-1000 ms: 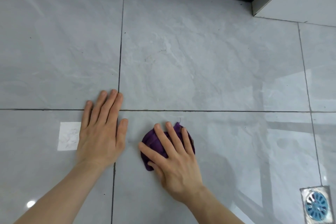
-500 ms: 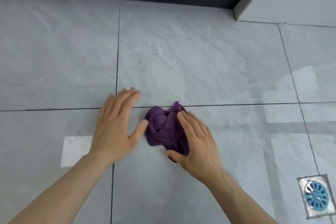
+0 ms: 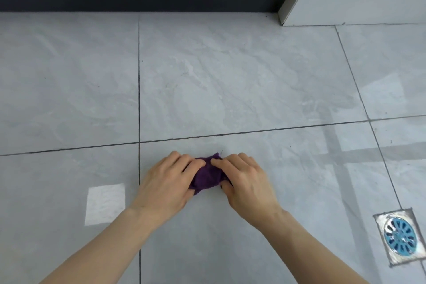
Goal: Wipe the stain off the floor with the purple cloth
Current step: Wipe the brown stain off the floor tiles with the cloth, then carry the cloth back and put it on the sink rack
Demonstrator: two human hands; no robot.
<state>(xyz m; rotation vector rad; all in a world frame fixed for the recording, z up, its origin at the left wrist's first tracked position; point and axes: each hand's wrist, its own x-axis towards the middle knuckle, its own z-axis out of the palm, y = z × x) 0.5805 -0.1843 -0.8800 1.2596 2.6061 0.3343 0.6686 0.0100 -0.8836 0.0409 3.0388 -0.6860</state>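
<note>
The purple cloth (image 3: 207, 175) lies bunched on the grey tiled floor (image 3: 230, 90), just below a horizontal grout line. My left hand (image 3: 166, 180) grips its left side, fingers curled over the top. My right hand (image 3: 246, 180) grips the right side, thumb under the lower edge. The fingertips of both hands nearly meet over the cloth, hiding most of it. Faint thin dark marks (image 3: 182, 75) show on the tile beyond the cloth; I cannot tell whether they are the stain.
A white square patch (image 3: 105, 204) sits on the tile left of my left wrist. A metal floor drain with a blue grate (image 3: 400, 238) is at the lower right. White cabinets over a dark toe-kick (image 3: 138, 1) line the far edge, with a corner (image 3: 285, 14) at upper right.
My left hand left the floor and closed onto the cloth's left side. My right hand turned from pressing on top to gripping the right side. The view tilted up and back.
</note>
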